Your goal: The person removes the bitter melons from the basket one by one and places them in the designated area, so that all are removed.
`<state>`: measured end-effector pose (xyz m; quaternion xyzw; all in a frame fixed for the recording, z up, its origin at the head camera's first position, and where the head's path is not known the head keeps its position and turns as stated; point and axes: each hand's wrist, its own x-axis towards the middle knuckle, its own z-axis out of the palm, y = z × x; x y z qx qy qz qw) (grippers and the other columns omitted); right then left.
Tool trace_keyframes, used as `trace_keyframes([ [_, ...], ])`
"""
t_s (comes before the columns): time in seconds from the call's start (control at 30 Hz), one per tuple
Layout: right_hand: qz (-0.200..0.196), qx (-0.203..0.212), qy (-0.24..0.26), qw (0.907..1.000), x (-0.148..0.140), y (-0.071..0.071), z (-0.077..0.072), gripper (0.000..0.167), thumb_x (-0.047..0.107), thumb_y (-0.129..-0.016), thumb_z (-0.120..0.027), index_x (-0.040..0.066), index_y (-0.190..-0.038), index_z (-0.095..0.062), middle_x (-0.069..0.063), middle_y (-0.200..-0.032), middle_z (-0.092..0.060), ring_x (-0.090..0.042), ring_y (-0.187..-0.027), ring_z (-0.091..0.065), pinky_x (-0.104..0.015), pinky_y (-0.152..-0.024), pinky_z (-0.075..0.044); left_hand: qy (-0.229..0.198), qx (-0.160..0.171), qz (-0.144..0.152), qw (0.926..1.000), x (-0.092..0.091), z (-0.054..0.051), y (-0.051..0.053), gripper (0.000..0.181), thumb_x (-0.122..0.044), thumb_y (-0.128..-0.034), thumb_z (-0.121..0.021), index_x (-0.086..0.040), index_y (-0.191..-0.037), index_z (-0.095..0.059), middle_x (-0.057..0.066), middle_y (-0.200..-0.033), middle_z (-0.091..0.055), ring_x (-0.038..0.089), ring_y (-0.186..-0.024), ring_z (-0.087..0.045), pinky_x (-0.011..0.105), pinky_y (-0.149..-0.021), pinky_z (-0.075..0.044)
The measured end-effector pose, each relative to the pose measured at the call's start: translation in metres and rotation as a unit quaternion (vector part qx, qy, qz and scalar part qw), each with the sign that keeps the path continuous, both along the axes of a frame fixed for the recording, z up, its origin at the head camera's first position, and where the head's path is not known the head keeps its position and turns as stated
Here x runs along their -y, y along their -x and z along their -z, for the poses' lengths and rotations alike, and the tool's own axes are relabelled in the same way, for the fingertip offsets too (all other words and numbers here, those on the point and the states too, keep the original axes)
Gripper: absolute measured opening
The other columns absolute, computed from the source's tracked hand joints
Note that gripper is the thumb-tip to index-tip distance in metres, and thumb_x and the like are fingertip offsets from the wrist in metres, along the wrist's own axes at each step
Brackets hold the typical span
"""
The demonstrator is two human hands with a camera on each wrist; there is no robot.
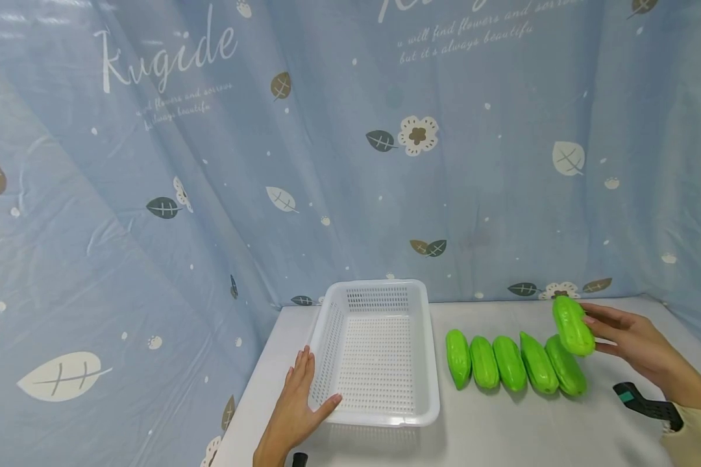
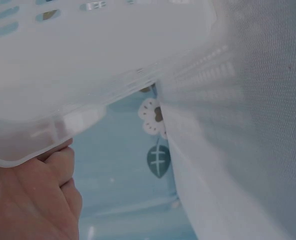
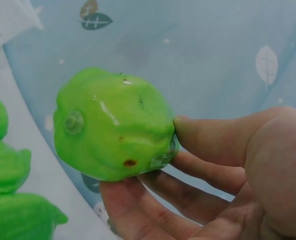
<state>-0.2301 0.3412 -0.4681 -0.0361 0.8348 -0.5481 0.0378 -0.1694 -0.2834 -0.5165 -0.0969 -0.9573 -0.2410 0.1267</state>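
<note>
My right hand [image 1: 637, 340] holds a glossy green papaya [image 1: 572, 326] above the right end of a row of similar ones. In the right wrist view its ribbed end, with a pale stem nub and brown spots, faces the camera, thumb on one side and fingers beneath. Several more green papayas [image 1: 509, 364] lie side by side on the table, right of a white plastic basket [image 1: 380, 363]. At the basket's left rim, my left hand [image 1: 292, 405] grips it, the thumb over the rim and the fingers along the outside. No fruit lies in the basket.
A white cloth covers the table [image 1: 473, 428]. Behind and to the left hangs a blue curtain [image 1: 350, 162] printed with leaves and flowers, meeting the table's back edge. A black wrist device [image 1: 648, 405] sits by the right sleeve.
</note>
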Motion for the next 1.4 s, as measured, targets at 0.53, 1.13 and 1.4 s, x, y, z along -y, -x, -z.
trace_keyframes([
  [0.53, 0.018, 0.026, -0.019, 0.9993, -0.018, 0.002, 0.016, 0.074, 0.038, -0.111, -0.046, -0.009, -0.161, -0.021, 0.049, -0.104, -0.042, 0.021, -0.09, -0.056, -0.024, -0.078, -0.061, -0.004, 0.004, 0.004, 1.0, 0.001, 0.001, 0.0, 0.104, -0.061, -0.0899, -0.069, 0.002, -0.162, -0.027, 0.012, -0.174, -0.017, 0.041, -0.16, -0.021, 0.017, -0.124, 0.013],
  [1.13, 0.058, 0.064, -0.022, 0.996, -0.033, 0.004, 0.043, 0.075, 0.044, -0.109, -0.047, -0.013, -0.156, -0.029, 0.042, -0.1, -0.045, 0.018, -0.084, -0.057, -0.032, -0.078, -0.063, -0.005, -0.001, 0.001, 1.0, 0.0, 0.001, -0.001, 0.104, -0.061, -0.089, -0.069, 0.002, -0.161, -0.029, 0.012, -0.174, -0.02, 0.04, -0.16, -0.022, 0.028, -0.13, 0.005],
  [1.4, 0.068, 0.086, -0.043, 0.993, -0.037, 0.005, 0.05, 0.082, 0.044, -0.11, -0.043, -0.021, -0.154, -0.019, 0.023, -0.109, -0.057, 0.018, -0.081, -0.055, -0.038, -0.081, -0.064, -0.004, -0.017, 0.009, 0.9998, 0.0, 0.001, 0.0, 0.104, -0.06, -0.0878, -0.071, 0.004, -0.16, -0.031, 0.015, -0.173, -0.023, 0.044, -0.157, -0.026, 0.004, -0.113, 0.019],
])
